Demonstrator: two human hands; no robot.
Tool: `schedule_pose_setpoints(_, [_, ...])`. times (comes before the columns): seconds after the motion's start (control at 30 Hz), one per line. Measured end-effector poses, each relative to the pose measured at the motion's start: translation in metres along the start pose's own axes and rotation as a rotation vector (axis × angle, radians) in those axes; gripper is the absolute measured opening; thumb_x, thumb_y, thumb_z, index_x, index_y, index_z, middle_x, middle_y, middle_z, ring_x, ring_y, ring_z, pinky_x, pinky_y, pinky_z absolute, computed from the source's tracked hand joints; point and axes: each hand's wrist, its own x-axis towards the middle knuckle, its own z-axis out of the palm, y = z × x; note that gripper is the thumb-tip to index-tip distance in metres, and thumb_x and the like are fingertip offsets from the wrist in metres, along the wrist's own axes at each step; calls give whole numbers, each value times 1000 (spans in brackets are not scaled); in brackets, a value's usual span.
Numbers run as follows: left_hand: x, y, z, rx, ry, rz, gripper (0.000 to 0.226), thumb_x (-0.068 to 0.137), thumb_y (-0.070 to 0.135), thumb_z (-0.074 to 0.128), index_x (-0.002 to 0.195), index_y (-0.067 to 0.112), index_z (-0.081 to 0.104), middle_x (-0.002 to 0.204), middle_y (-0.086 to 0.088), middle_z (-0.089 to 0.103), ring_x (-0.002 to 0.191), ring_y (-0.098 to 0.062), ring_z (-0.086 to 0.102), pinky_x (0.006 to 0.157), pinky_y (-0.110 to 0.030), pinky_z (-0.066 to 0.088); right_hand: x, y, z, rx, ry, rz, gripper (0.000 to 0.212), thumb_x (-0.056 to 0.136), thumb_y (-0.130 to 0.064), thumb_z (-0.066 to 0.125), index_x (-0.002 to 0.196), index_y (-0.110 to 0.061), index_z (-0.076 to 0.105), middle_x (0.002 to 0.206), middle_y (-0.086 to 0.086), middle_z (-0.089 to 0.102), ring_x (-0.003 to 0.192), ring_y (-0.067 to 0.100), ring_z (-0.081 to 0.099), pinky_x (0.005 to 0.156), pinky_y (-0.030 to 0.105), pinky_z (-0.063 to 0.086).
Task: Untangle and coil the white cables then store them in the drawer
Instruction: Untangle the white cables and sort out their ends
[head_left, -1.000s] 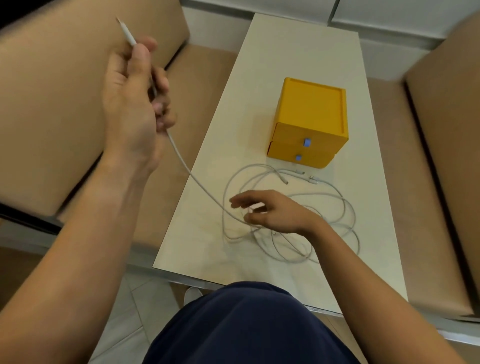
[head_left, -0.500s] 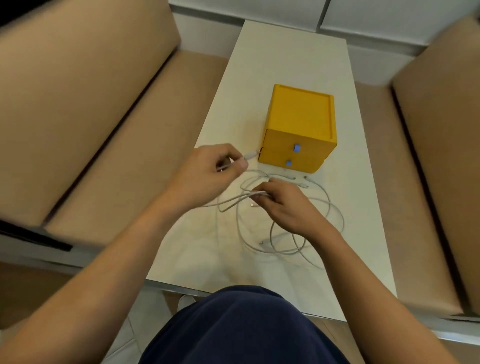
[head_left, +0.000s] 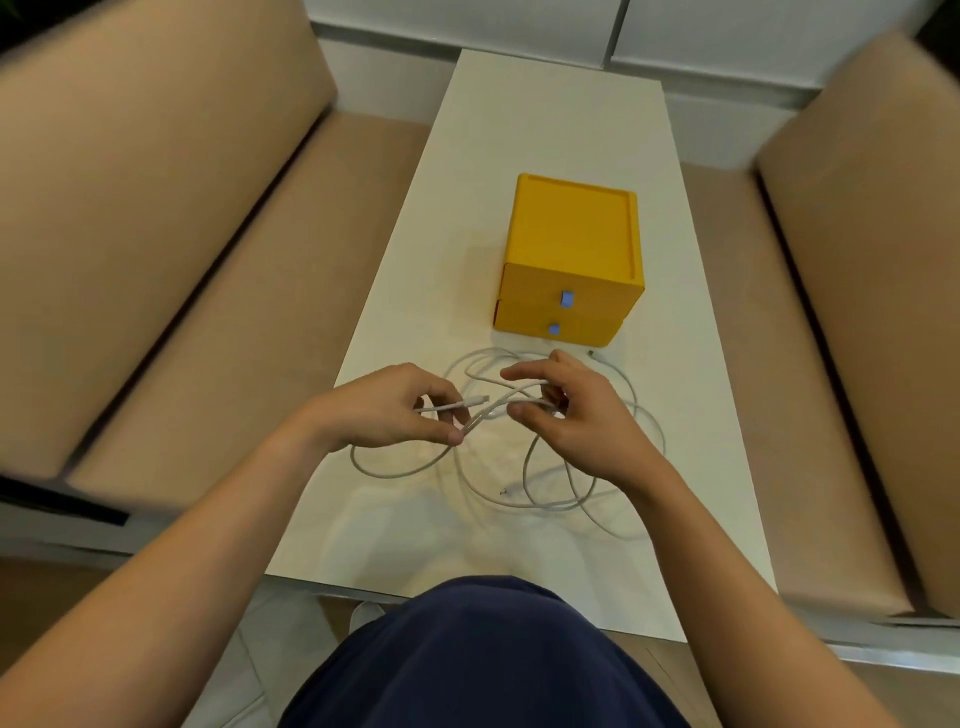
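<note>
White cables (head_left: 540, 483) lie in tangled loops on the white table (head_left: 545, 130), in front of a yellow drawer box (head_left: 571, 244) with two shut drawers and blue pulls. My left hand (head_left: 384, 410) pinches a cable near its plug end, which sticks out to the right between thumb and fingers. My right hand (head_left: 576, 415) is just to its right and grips a bunch of cable strands between thumb and fingers. A loop hangs from under my left hand. Another plug end (head_left: 506, 490) lies loose on the table.
Tan sofa cushions (head_left: 156, 234) flank the narrow table on both sides, with the right cushions (head_left: 857, 312) close to the table edge. A white wall base runs along the back. My dark blue lap (head_left: 483, 660) is at the table's near edge.
My left hand came down from high at the left, bringing the cable end to the table beside my right hand. My right hand went from resting on the cables to gripping strands.
</note>
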Motion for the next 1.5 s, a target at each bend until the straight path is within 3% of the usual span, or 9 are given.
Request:
schedule_pose_setpoints(0.1, [0, -6, 2, -13, -25, -21, 2, 91, 34, 77, 90, 35, 78, 87, 17, 73, 76, -5, 58, 82, -35, 46, -2, 7, 2, 37, 92, -14, 14, 91, -20, 78, 104, -23, 80, 80, 0, 56, 67, 9, 49, 64, 20, 40])
schedule_pose_setpoints(0.27, [-7, -1, -7, -266, 237, -2, 9, 98, 20, 70, 93, 15, 75, 80, 14, 72, 67, 6, 55, 61, -7, 40, -4, 12, 5, 45, 172, -30, 35, 87, -23, 82, 119, -33, 71, 77, -7, 57, 71, 13, 52, 71, 26, 45])
schedule_pose_setpoints(0.47, [-16, 11, -39, -348, 655, 32, 18, 101, 28, 64, 98, 12, 69, 76, 5, 65, 77, -5, 53, 74, -21, 41, -16, 18, 0, -172, -502, 100, 88, 81, -71, 70, 157, -42, 36, 116, -21, 63, 112, 4, 60, 102, 32, 52])
schedule_pose_setpoints(0.57, [-21, 29, -45, -337, 682, 121, 22, 97, 34, 62, 98, 14, 70, 91, -13, 64, 87, -13, 53, 81, -30, 41, -12, 7, 2, 43, -461, 234, 73, 91, -76, 50, 154, -40, 42, 107, -13, 76, 100, 5, 72, 97, 36, 58])
schedule_pose_setpoints(0.67, [-23, 56, -42, -261, 653, 226, 19, 96, 34, 62, 94, 16, 68, 88, -19, 63, 83, -16, 52, 80, -34, 42, 6, -5, 12, -203, -353, 100, 43, 98, -58, 58, 138, -41, 59, 95, -7, 76, 92, 7, 71, 86, 33, 56])
schedule_pose_setpoints(0.87, [-52, 83, -87, -514, 1089, 401, 12, 97, 29, 64, 86, 28, 60, 71, 16, 55, 59, 1, 44, 60, -17, 37, 15, 0, -3, -413, -469, 214, 28, 100, -48, 61, 104, -28, 80, 105, -5, 69, 98, 16, 62, 85, 38, 53])
schedule_pose_setpoints(1.13, [-40, 64, -46, -81, 621, 54, 29, 85, 44, 80, 76, 20, 67, 58, 2, 42, 52, -13, 37, 53, -27, 33, 10, -25, -9, 99, 272, 34, 27, 106, -31, 56, 90, -15, 70, 89, -7, 77, 78, 9, 71, 73, 40, 58])
schedule_pose_setpoints(1.33, [-11, 68, -8, -165, 447, 89, 28, 79, 61, 79, 95, 38, 78, 53, 8, 36, 57, -12, 37, 64, -33, 31, 12, -49, -19, 347, 325, -39, 24, 101, -24, 65, 92, -3, 75, 83, -3, 77, 73, 14, 73, 68, 36, 61])
schedule_pose_setpoints(1.5, [2, 77, 0, -146, 474, 143, 36, 89, 58, 69, 86, 24, 79, 68, -17, 59, 60, -12, 44, 60, -37, 35, 13, -40, -11, 340, 278, -77, 12, 96, -29, 73, 101, -19, 75, 97, -6, 74, 85, 13, 70, 71, 36, 59])
